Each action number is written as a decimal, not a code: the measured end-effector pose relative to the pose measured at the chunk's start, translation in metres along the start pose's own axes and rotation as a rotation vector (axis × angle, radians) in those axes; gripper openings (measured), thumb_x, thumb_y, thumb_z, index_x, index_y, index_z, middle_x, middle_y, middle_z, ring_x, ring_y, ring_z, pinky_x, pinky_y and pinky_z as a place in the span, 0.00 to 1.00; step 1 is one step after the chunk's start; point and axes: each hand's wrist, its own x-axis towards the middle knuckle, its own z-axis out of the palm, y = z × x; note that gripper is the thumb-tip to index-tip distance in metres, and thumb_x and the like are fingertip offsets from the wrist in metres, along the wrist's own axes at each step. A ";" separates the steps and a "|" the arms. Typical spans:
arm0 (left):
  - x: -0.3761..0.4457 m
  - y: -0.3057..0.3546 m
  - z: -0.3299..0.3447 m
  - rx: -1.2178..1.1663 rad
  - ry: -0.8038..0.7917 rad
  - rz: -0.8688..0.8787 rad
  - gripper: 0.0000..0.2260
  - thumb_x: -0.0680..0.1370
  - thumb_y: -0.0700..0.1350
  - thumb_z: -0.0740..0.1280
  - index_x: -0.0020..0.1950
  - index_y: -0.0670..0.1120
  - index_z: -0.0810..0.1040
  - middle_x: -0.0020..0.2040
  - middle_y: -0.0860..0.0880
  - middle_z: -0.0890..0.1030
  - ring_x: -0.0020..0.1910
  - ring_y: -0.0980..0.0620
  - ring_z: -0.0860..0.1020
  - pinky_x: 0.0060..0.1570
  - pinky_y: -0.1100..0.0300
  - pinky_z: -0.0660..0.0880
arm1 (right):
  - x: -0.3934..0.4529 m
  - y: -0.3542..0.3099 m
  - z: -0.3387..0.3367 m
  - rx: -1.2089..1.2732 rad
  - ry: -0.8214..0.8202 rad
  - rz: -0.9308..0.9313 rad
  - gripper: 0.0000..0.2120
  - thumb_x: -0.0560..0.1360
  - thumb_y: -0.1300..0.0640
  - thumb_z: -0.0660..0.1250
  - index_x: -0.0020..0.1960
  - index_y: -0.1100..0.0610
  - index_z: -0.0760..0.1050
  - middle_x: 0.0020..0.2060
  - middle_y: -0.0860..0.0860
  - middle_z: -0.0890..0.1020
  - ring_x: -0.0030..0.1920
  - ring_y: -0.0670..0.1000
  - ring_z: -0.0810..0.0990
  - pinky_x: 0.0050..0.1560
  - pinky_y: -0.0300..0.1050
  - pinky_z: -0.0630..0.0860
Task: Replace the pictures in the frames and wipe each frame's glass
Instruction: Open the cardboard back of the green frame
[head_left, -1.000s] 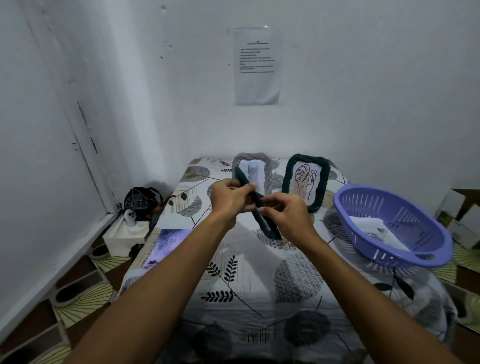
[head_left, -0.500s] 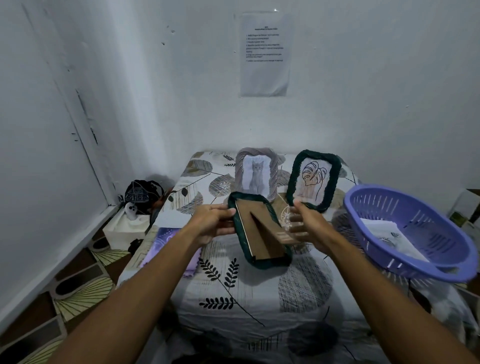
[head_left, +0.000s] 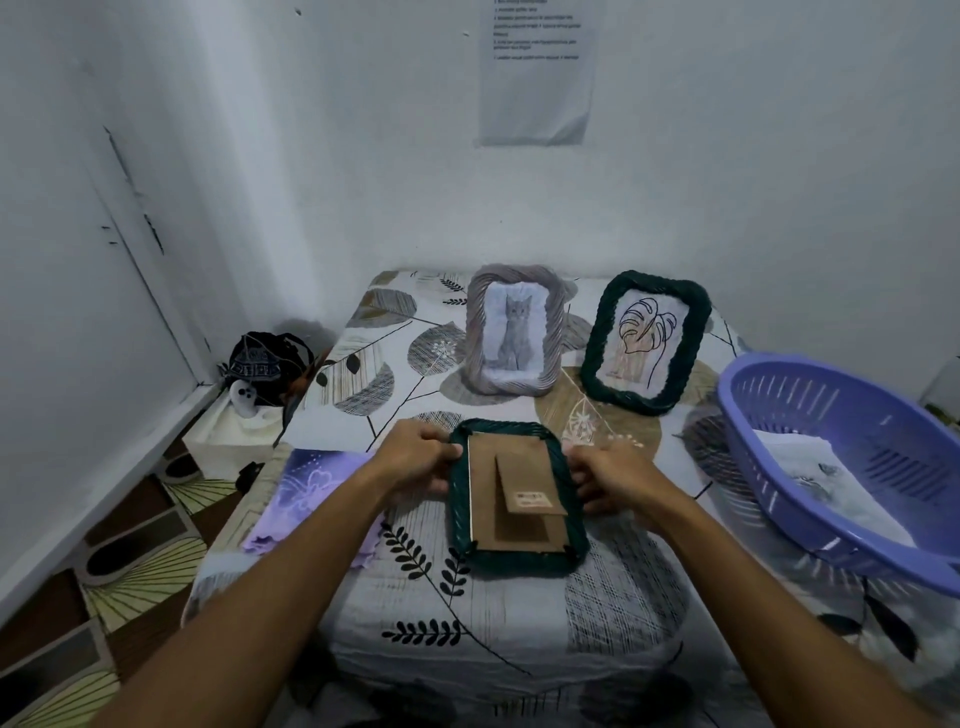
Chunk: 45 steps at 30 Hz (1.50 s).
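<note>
Frame (head_left: 517, 491) with a dark green woven rim lies face-down on the table (head_left: 467, 623), held between the two hands: the left hand (head_left: 415, 457) grips its left edge with curled fingers, the right hand (head_left: 610, 480) grips its right edge the same way. Its long axis runs away from the person, so each hand sits on a long side, near the far end, both about equally close. Uppermost is the brown cardboard backing (head_left: 514, 499), flat and matte, with a folded cardboard stand (head_left: 527, 488) lying on it, pointing toward the near right corner. Small dark tabs at the corners seem to hold the backing in; the next move likely turns on freeing these, and both hands are already within easy reach of the far pair.

Just left of the frame lies a thin lilac cloth (head_left: 306, 499) with a pale flower print, partly under the left forearm. Farther back stand two upright frames: a grey ropy one with a cat picture (head_left: 511, 338) and a dark green one with a line-drawn leaf (head_left: 644, 340), well apart from the hands. At the right sits a slotted lilac plastic basket (head_left: 810, 410) with what looks like white printed paper inside. The tablecloth is soft, printed with leaves.
</note>
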 end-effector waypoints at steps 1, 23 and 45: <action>0.003 -0.001 -0.001 0.067 0.005 0.006 0.04 0.77 0.34 0.66 0.44 0.35 0.78 0.36 0.39 0.79 0.29 0.47 0.80 0.33 0.47 0.81 | 0.000 0.001 0.001 -0.038 -0.005 -0.024 0.14 0.78 0.51 0.65 0.44 0.63 0.78 0.37 0.56 0.80 0.33 0.51 0.78 0.32 0.43 0.76; 0.033 0.003 0.018 0.689 0.302 0.104 0.13 0.71 0.54 0.74 0.40 0.44 0.82 0.34 0.49 0.79 0.38 0.50 0.78 0.39 0.60 0.70 | 0.042 -0.003 0.030 -0.443 0.317 -0.166 0.13 0.73 0.47 0.71 0.36 0.56 0.80 0.33 0.50 0.81 0.34 0.48 0.79 0.35 0.43 0.73; 0.040 -0.005 0.009 0.681 0.260 0.179 0.07 0.71 0.46 0.76 0.45 0.44 0.86 0.42 0.45 0.85 0.40 0.51 0.79 0.42 0.60 0.73 | 0.054 0.006 0.026 -0.415 0.308 -0.146 0.05 0.73 0.55 0.71 0.45 0.56 0.84 0.41 0.52 0.84 0.41 0.52 0.80 0.42 0.44 0.76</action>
